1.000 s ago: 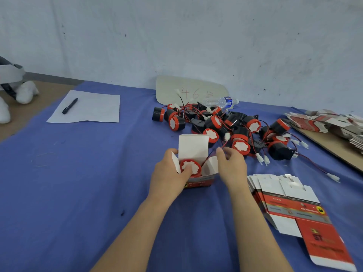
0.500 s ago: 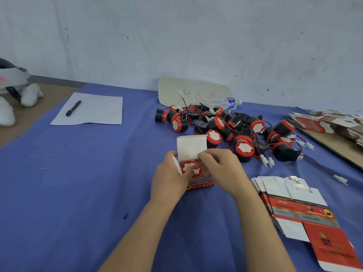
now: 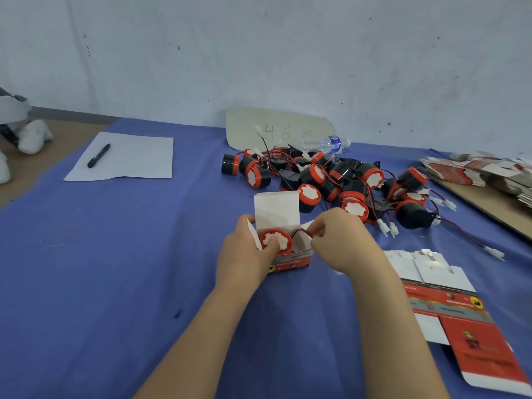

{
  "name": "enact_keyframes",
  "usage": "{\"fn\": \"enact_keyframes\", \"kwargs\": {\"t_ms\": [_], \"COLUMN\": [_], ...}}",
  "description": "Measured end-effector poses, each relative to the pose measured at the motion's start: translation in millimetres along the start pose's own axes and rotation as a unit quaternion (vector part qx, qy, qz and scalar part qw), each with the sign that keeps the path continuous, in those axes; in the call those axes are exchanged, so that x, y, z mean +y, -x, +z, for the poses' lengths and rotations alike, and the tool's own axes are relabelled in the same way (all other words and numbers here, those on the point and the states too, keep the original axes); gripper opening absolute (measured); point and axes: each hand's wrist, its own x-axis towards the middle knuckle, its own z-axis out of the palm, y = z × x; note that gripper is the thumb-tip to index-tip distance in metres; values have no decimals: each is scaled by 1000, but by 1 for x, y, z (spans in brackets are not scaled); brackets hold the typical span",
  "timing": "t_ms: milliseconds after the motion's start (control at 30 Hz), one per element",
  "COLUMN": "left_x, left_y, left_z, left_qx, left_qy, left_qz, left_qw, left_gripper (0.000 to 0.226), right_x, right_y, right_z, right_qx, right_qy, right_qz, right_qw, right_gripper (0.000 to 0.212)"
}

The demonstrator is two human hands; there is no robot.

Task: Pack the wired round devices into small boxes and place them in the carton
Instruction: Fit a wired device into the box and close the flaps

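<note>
Our left hand (image 3: 244, 254) gripped box (image 3: 290, 259), thumb on device (image 3: 275, 239); right hand (image 3: 342, 243) pinched wire (image 3: 300, 232) over box. Untucked wire, we judged, could jam flap (image 3: 276, 208).

I read "46", handwritten in red, on the board (image 3: 277, 122) against the wall. The mark after it I can't make out. Print on the flat boxes (image 3: 478, 349) is blurred. The box (image 3: 290, 262) and the bottle (image 3: 325, 144) label are too small to read.

device pile (image 3: 331, 180) behind, flat boxes (image 3: 449, 300) right
</note>
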Motion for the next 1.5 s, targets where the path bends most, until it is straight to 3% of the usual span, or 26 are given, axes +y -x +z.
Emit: {"fn": "enact_keyframes", "kwargs": {"t_ms": [200, 400, 467, 967, 1167, 1400, 1500], "left_x": [-1, -1, 0, 0, 1, 1, 1], "left_y": [2, 3, 4, 3, 3, 4, 4], "left_z": [1, 1, 1, 1, 1, 2, 2], "left_qx": [12, 15, 16, 19, 23, 23, 26], "left_qy": [7, 0, -2, 2, 9, -6, -14], "left_qz": [12, 22, 27, 19, 27, 26, 28], "left_qw": [1000, 1000, 1000, 1000, 999, 999, 999], "left_gripper": [38, 38, 38, 40, 39, 38, 37], "right_x": [-9, 1, 3, 5, 6, 6, 6], "right_y": [-2, -7, -7, -6, -9, -14, -15], "right_z": [17, 31, 33, 34, 40, 43, 47], "right_qx": [97, 92, 91, 160, 128, 118, 129], "right_qy": [-30, -63, -47, -14, -42, 35, 30], "right_qz": [-58, -71, -76, -38, -36, -47, -40], "right_qw": [993, 991, 992, 986, 990, 991, 990], "right_gripper": [20, 11, 21, 14, 12, 25, 15]}}
